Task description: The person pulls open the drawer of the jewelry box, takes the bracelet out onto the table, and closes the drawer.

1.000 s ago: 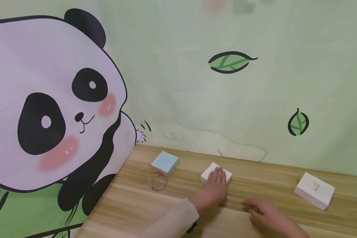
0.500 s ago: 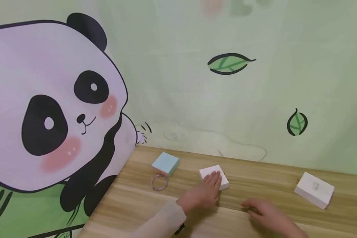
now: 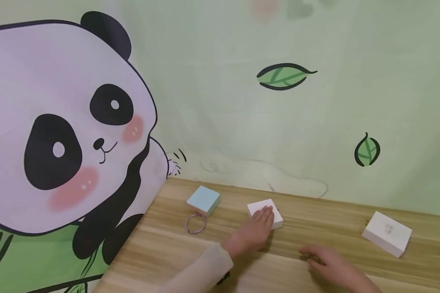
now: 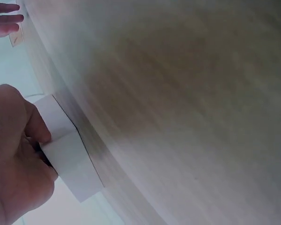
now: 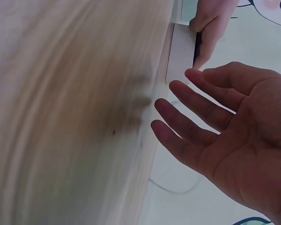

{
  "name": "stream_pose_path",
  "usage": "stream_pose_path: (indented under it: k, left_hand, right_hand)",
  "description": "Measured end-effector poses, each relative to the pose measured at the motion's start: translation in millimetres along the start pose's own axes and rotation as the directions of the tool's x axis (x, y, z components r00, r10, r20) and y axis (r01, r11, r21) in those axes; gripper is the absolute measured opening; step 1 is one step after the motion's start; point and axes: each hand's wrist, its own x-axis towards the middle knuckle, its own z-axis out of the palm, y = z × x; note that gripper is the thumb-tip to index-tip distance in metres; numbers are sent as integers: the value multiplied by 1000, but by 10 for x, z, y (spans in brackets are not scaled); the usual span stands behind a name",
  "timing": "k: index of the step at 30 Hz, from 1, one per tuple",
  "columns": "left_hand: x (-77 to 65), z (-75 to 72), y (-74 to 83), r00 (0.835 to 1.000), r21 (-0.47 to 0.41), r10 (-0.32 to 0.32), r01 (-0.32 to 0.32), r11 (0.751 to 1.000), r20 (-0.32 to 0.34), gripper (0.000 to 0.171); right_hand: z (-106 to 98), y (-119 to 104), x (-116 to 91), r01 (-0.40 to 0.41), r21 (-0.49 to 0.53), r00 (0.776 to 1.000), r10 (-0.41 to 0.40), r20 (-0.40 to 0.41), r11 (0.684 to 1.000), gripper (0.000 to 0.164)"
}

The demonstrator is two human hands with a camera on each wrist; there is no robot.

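Observation:
My left hand (image 3: 253, 234) rests on top of a small white box (image 3: 257, 207) in the middle of the table, its fingers stretched over the lid in the head view. From the left wrist, the thumb lies near the edge of that box (image 4: 72, 159), whose side faces me; the fingertips are hidden there. To the right, my right hand (image 3: 330, 262) hovers low over the wood, touching nothing. Its fingers are loosely bent and spread in the right wrist view, palm (image 5: 243, 145) showing, with the left hand (image 5: 213, 23) and white box beyond.
At the back left of the wooden table (image 3: 161, 248) sits a light blue box (image 3: 204, 199), with a thin pale ring (image 3: 196, 232) just in front of it. A larger white box (image 3: 388, 232) with faint print lies at the right. Behind hangs a panda-printed cloth (image 3: 212, 101).
The small white box has turned clockwise under my left hand, mostly in the first half second. That hand has shifted slightly left. My right hand stays nearly still.

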Motion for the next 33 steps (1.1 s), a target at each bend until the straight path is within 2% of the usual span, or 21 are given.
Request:
stream_pose_path:
  k: [9,15,18,21,24,28,31,33]
  left_hand:
    - [-4,4,-54,998,106,49,-45,993,-31,47]
    - [-5,7,-145,997,81,73,-69,994,-36,46]
    - [-3,-30,-158,998,47,55,-54,997,-36,47]
    - [46,-49,-112,999,-18,4,-5,1000,-43,47]
    - [123,-33,-35,994,-89,-96,92,992,-44,54]
    - [227,12,64,969,-162,-248,243,956,-10,67]
    - [267,13,81,956,-163,-295,292,942,8,72]
    - [279,5,72,956,-148,-293,291,945,11,71]
  right_hand:
    - [-10,-15,9,-25,27,999,24,34,999,21]
    - [-34,-20,8,-60,49,996,57,64,997,23]
    - [-36,-9,13,-53,50,997,50,65,997,23]
    - [-29,13,-3,-38,51,997,35,63,998,22]
    - [-19,32,-19,-23,45,998,20,52,999,22]
    - [-8,37,-35,-23,40,999,22,31,999,21]
    - [-38,15,-22,-62,51,997,60,52,997,21]
    - [-71,4,-10,-87,48,994,83,68,995,22]
